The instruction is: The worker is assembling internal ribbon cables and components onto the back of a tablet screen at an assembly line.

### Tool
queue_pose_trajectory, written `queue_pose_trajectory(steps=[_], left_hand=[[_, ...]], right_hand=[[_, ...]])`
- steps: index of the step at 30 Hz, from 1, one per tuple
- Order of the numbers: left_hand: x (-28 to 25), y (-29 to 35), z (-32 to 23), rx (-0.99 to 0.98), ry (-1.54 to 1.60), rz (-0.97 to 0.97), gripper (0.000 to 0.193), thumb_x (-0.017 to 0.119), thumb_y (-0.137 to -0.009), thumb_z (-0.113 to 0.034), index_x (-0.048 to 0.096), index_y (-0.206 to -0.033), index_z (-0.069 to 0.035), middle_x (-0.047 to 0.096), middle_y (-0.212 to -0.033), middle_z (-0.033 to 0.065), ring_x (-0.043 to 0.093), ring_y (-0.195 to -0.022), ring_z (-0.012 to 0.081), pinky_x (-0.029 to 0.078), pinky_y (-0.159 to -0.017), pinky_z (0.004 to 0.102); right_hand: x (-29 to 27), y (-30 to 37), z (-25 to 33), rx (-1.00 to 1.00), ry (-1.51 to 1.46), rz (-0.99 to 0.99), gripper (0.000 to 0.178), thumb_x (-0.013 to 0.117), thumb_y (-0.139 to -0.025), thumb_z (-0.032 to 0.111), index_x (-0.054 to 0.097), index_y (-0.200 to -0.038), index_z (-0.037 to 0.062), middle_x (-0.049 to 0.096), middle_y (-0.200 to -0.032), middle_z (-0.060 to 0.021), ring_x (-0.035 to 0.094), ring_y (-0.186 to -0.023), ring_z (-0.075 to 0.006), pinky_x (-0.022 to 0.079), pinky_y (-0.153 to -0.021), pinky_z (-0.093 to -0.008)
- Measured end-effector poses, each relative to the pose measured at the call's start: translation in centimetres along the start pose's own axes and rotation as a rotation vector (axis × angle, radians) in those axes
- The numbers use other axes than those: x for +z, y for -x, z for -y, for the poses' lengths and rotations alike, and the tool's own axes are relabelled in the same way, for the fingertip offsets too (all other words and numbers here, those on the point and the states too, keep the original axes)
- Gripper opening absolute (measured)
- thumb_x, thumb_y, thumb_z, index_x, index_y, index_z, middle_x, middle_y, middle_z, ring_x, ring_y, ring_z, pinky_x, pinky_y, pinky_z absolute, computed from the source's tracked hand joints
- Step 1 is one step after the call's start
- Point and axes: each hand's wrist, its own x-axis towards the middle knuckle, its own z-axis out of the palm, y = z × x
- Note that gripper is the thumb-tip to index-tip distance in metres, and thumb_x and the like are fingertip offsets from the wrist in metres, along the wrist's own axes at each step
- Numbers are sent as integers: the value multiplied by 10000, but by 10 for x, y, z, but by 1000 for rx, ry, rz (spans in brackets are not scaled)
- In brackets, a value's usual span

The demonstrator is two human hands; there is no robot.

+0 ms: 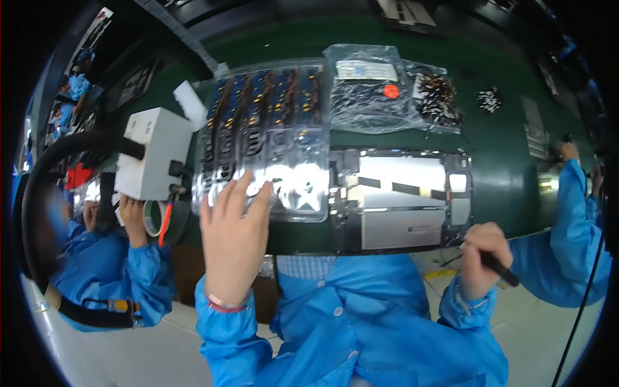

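Note:
My left hand (233, 235) reaches over a clear plastic tray (316, 213) with its fingers stretched out and apart. Rows of small dark blue and black flex-cable parts (258, 106) with gold spots lie in the tray's slots, mostly beyond my fingertips. Whether the fingertips touch a part, I cannot tell. My right hand (485, 255) is closed round a slim black-handled tool (500, 269), whose working end I cannot make out. It is beside the near right corner of a flat, opened electronic device (403, 229), with silver plates and black strips inside a dark frame.
Behind the device lie clear bags (367, 106) and a heap of small metal parts (438, 100), with a smaller pile (489, 100) farther right. A white box (151, 155) with a black hose (39, 187) stands left, near a tape roll (153, 218). Co-workers in blue sit at both sides.

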Motion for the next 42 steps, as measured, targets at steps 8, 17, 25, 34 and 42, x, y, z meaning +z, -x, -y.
queue_pose_trajectory(steps=[8, 17, 25, 34, 42], left_hand=[[21, -79, -85, 308, 747, -112, 399, 608, -732, -18, 522, -1121, 0, 584, -1006, 154, 565, -903, 300, 464, -761, 357], [65, -97, -101, 231, 773, 15, 709, 613, -685, 17, 306, -1324, -5, 607, -990, 100, 570, -858, 283, 455, -745, 355], [66, -99, -107, 334, 731, -116, 683, 543, -720, 32, 277, -1347, -18, 612, -1017, 51, 571, -941, 216, 402, -868, 413], [59, -88, -107, 434, 511, -80, 618, 488, -766, -11, 278, -1347, -18, 605, -1046, 49, 541, -1028, 194, 315, -947, 507], [63, -78, -114, 518, 237, -150, 548, 503, -778, -81, 351, -1302, -29, 552, -1161, 74, 487, -1122, 193, 268, -970, 550]], right_hand=[[26, -97, -50, -589, 735, 491, 331, 663, -537, 63, 621, -865, 91, 574, -770, 10, 549, -615, -153, 379, -541, -280], [41, -91, -74, -615, 817, 590, 270, 651, -587, 69, 627, -856, 90, 573, -733, 18, 532, -573, -133, 366, -512, -269], [38, -100, -72, -656, 884, 624, 225, 583, -634, 117, 610, -857, 105, 519, -744, 20, 534, -572, -112, 368, -535, -255], [12, -107, -54, -318, 579, 523, 170, 655, -736, 129, 648, -901, 85, 599, -843, -35, 598, -687, -203, 460, -574, -297], [-37, -72, -77, -1, 755, 435, 241, 639, -719, -1, 638, -954, 55, 572, -886, -87, 597, -747, -218, 482, -603, -297]])
